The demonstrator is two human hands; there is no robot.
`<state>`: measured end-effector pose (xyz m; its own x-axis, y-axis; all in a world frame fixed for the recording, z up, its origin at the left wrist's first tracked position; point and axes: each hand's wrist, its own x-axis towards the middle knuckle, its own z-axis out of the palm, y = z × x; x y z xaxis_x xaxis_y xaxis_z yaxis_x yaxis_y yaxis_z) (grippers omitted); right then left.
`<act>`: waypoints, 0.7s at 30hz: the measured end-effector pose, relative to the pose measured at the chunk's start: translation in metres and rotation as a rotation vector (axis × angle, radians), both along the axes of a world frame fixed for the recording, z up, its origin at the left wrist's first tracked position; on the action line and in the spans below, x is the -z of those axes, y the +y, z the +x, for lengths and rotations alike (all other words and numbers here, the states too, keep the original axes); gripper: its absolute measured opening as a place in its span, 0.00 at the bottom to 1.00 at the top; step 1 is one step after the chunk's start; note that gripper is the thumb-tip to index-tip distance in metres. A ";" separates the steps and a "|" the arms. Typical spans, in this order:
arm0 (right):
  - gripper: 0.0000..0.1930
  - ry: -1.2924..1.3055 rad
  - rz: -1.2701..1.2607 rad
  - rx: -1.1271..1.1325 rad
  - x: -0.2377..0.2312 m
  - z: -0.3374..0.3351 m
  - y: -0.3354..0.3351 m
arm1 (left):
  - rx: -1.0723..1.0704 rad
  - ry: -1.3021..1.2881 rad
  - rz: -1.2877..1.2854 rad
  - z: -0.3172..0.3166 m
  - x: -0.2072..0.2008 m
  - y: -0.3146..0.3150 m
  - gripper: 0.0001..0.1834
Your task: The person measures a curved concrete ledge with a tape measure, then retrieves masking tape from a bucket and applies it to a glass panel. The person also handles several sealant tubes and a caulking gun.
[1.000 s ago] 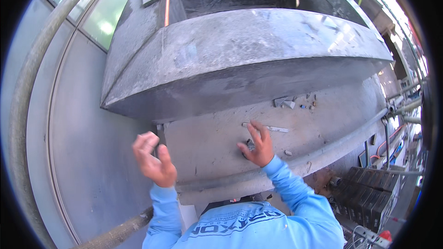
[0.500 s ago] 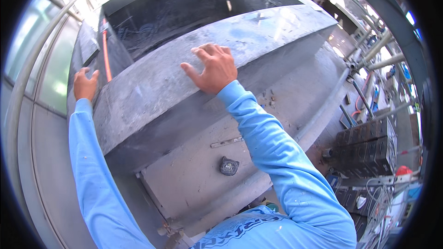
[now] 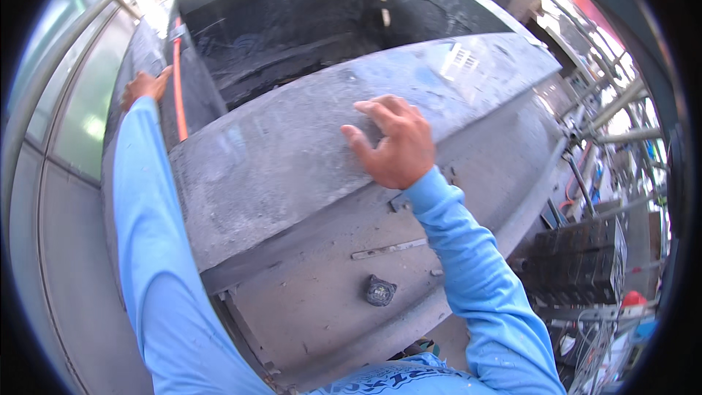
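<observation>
My left hand [image 3: 145, 88] is stretched out to the far left, at the near end of a flat grey slab [image 3: 146, 50]. Its thumb lies along one side and the fingers curl at the other; the fingertips are partly hidden. Beside it runs an upright orange strip [image 3: 178, 88]. My right hand [image 3: 398, 143] holds nothing, its fingers apart and slightly bent, over the front edge of a broad grey ledge [image 3: 256, 168]. Whether it touches the ledge I cannot tell.
Below the ledge, a dusty lower surface [image 3: 307, 322] carries a black tape measure [image 3: 380, 290] and a thin flat strip [image 3: 387, 249]. Behind the ledge is a dark recess [image 3: 292, 29]. Panels [image 3: 69, 227] stand left; scaffold tubes [image 3: 621, 106] and stacked dark boxes [image 3: 574, 263] stand right.
My left hand has reached farther forward, onto the end of the slab. My right hand has shifted right along the ledge, and the view has moved slightly.
</observation>
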<state>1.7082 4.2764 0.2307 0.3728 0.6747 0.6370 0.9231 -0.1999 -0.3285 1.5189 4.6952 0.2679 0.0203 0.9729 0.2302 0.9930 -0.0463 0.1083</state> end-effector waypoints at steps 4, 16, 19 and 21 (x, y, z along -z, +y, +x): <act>0.17 0.030 0.012 -0.043 -0.003 0.001 -0.002 | -0.062 -0.057 -0.042 0.020 0.002 0.015 0.48; 0.16 0.059 0.014 -0.059 -0.005 0.002 0.001 | 0.061 0.027 -0.153 -0.056 0.001 0.025 0.48; 0.16 0.065 -0.008 -0.036 -0.008 0.000 0.001 | 0.204 0.004 -0.161 -0.113 0.005 0.007 0.48; 0.16 0.059 -0.010 -0.009 -0.003 0.003 -0.001 | 0.274 -0.061 -0.183 -0.135 0.003 -0.023 0.45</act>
<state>1.7109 4.2752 0.2341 0.4030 0.6847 0.6073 0.9041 -0.1949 -0.3803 1.3841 4.6726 0.2651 0.2788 0.9584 0.0615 0.9377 -0.2855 0.1981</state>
